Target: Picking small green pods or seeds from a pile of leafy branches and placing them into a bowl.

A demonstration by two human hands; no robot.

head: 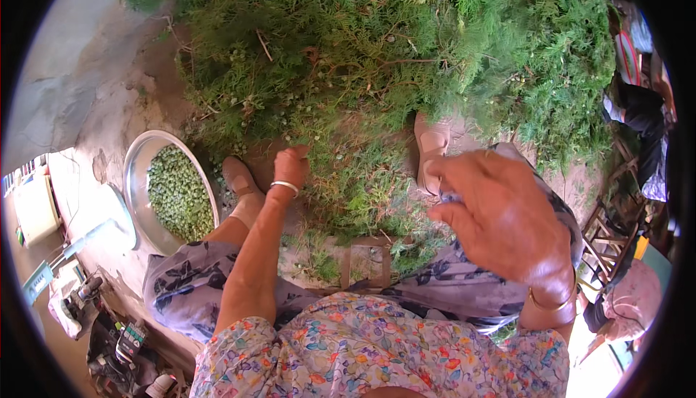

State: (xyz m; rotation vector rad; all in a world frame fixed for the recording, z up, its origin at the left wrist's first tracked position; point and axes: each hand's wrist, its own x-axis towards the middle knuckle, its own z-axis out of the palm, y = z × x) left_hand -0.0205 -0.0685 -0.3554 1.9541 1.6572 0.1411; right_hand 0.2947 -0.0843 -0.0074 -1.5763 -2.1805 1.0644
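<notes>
My left hand [291,168], with a pale bangle at the wrist, hangs low over the trimmed sprigs between my shoes. Its fingers look curled; whether anything is inside them is hidden. Close to the camera is my right hand [495,213], raised over my right knee, its thumb and forefinger apart with nothing seen between them. Its palm faces away. Before me lies a large heap of green conifer branches [348,50], cypress-like, bearing small pale cones. Loose sprigs [364,180] cover the ground between my feet. To the left, a metal basin [135,202] holds many green cones [182,194].
A wooden frame [348,262] shows at the ground between my legs. The concrete wall [70,77] rises at left, with bags and clutter [125,343] below. A folding wooden stand [606,240] and dark bags [647,126] stand at right. My shoes [236,175] flank the sprigs.
</notes>
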